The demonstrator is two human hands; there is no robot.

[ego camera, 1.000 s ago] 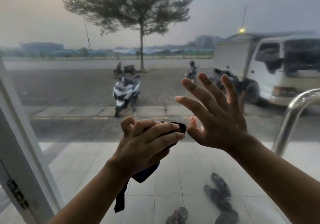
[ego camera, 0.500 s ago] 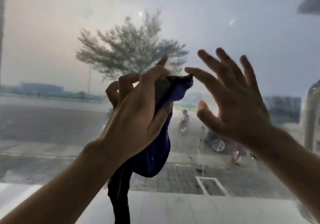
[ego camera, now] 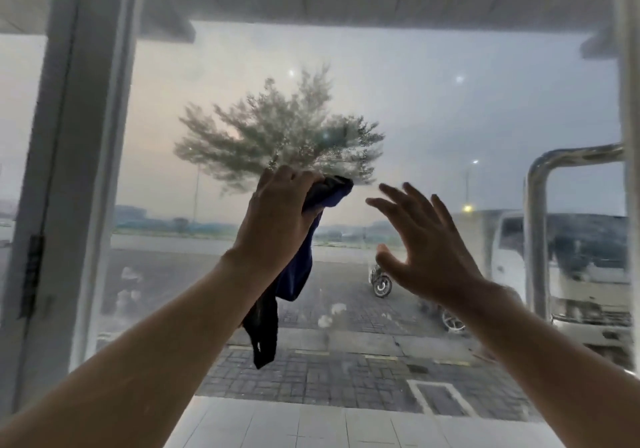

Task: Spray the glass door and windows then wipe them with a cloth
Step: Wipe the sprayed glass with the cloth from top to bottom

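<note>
The left hand (ego camera: 277, 219) and the cloth (ego camera: 294, 274) it grips are raised before the glass door (ego camera: 433, 111), the cloth hanging below the hand, with the right hand (ego camera: 426, 250) just to their right. The door frame (ego camera: 79, 170) stands far left, the door handle (ego camera: 535, 239) far right. Behind the glass, a tree (ego camera: 277, 135) stands at centre and a truck (ego camera: 581, 274) at right, with a motorbike (ego camera: 381, 283) low between them

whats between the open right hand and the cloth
Head view: only bare glass door between the right hand and the cloth held by the left hand.

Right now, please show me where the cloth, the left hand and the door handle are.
cloth (ego camera: 294, 274): head view, hanging dark blue part.
left hand (ego camera: 277, 217): head view, back of hand.
door handle (ego camera: 536, 239): head view, upright metal tube.
</note>
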